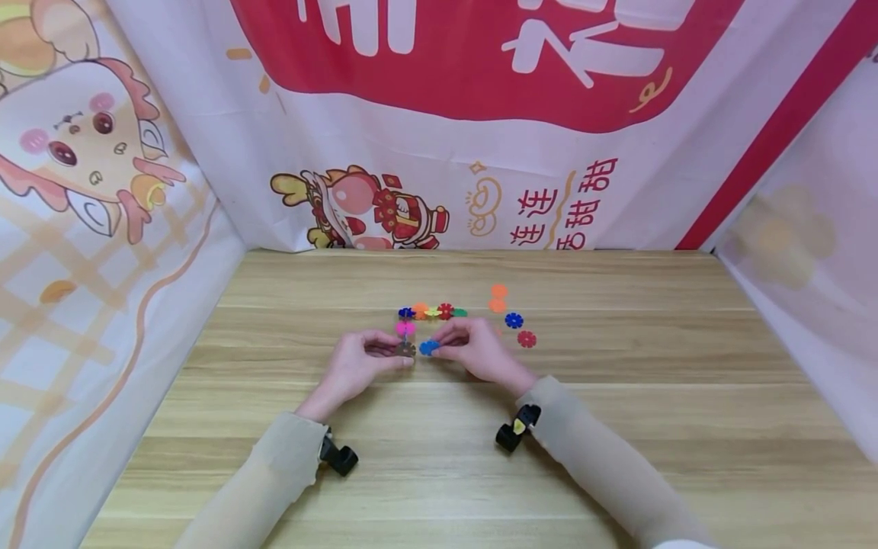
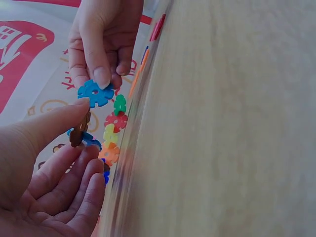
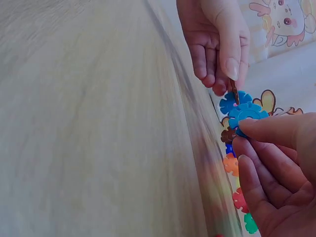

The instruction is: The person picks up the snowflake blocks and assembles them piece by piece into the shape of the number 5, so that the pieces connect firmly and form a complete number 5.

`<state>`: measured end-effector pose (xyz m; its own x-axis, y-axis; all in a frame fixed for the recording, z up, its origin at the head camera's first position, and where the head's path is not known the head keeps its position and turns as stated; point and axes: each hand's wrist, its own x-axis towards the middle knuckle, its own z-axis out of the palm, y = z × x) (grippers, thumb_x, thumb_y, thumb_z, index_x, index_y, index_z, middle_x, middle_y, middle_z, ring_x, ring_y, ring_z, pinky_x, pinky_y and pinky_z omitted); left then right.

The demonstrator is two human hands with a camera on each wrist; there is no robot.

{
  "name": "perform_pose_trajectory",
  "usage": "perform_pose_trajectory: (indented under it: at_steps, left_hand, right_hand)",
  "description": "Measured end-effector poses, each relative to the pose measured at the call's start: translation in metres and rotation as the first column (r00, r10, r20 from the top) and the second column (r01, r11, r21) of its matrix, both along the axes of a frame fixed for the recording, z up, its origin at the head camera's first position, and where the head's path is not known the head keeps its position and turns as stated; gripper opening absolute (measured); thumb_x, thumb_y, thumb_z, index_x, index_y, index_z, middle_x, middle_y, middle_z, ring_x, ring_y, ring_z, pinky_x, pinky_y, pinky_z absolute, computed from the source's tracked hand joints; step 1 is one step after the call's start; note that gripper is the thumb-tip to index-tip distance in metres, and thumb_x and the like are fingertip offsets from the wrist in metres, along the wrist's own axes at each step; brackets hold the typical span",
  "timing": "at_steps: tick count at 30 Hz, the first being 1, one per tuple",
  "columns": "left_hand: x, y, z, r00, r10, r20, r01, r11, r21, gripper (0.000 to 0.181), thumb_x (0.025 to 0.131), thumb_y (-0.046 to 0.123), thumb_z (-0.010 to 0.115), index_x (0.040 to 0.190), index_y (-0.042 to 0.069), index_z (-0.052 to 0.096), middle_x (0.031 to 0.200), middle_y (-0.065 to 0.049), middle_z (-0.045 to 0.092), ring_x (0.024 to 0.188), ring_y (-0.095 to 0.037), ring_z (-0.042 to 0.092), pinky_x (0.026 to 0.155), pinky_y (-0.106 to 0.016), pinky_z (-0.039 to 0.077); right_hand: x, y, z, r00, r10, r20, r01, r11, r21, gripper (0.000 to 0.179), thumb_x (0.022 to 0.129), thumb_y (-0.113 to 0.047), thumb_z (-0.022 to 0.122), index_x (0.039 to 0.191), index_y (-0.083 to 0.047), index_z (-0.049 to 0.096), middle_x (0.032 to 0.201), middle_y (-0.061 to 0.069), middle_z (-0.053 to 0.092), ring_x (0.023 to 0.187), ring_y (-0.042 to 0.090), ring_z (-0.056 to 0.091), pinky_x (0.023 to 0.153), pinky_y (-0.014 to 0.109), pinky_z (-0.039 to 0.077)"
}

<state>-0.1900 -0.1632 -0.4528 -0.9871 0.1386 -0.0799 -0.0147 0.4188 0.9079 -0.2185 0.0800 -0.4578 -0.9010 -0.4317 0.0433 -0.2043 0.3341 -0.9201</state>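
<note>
In the head view my left hand [image 1: 355, 364] pinches a brown notched plastic disc [image 1: 408, 350] between thumb and fingers. This disc ends a linked chain that bends at a dark blue disc [image 1: 405, 313]. A pink disc [image 1: 405, 328] is on the near arm; orange [image 1: 420, 311], yellow [image 1: 432, 312], red [image 1: 446, 311] and green [image 1: 460, 313] discs run rightward. My right hand [image 1: 480, 352] pinches a light blue disc [image 1: 428, 348] beside the brown one. In the left wrist view, the light blue disc [image 2: 95, 94] is close above the brown disc [image 2: 79, 129]; contact is unclear.
Right of the chain lie loose discs on the wooden table [image 1: 439, 465]: two orange discs [image 1: 498, 291], a blue disc [image 1: 514, 320] and a red disc [image 1: 527, 339]. A printed cloth [image 1: 384, 137] hangs behind the table, with more cloth at both sides.
</note>
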Motion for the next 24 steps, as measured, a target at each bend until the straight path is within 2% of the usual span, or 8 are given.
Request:
perform_pose_trajectory:
  at_steps: [9,16,24]
  left_hand:
    - [0.001,0.001,0.002,1.0,-0.004,-0.001,0.004,1.0,0.011,0.039,0.073,0.021,0.094,0.106,0.01,0.076,0.098,-0.002,0.074,0.087,-0.02,0.07,0.079,-0.034,0.058]
    - [0.0,0.001,0.0,1.0,-0.022,-0.008,0.023,1.0,0.018,0.037,0.075,0.02,0.092,0.107,0.01,0.075,0.098,-0.002,0.074,0.088,-0.02,0.07,0.08,-0.034,0.058]
    - [-0.001,0.001,-0.003,1.0,-0.009,0.005,0.009,1.0,-0.021,0.04,0.076,0.021,0.092,0.11,0.008,0.074,0.098,-0.002,0.072,0.089,-0.02,0.068,0.082,-0.035,0.057]
  right_hand:
    - [-0.001,-0.006,-0.006,0.999,0.029,-0.042,-0.031,0.999,-0.032,0.011,0.089,-0.004,0.08,0.097,-0.012,0.078,0.092,-0.004,0.074,0.085,0.017,0.07,0.078,0.032,0.059]
    - [0.0,-0.009,-0.008,0.998,0.023,-0.055,-0.026,0.998,-0.056,0.011,0.089,-0.005,0.08,0.098,-0.011,0.079,0.092,-0.003,0.075,0.086,0.016,0.071,0.078,0.031,0.059]
    - [0.002,-0.013,-0.011,0.997,0.02,-0.08,-0.025,0.998,-0.063,0.012,0.087,-0.004,0.081,0.097,-0.01,0.08,0.09,-0.004,0.076,0.084,0.015,0.072,0.076,0.032,0.059]
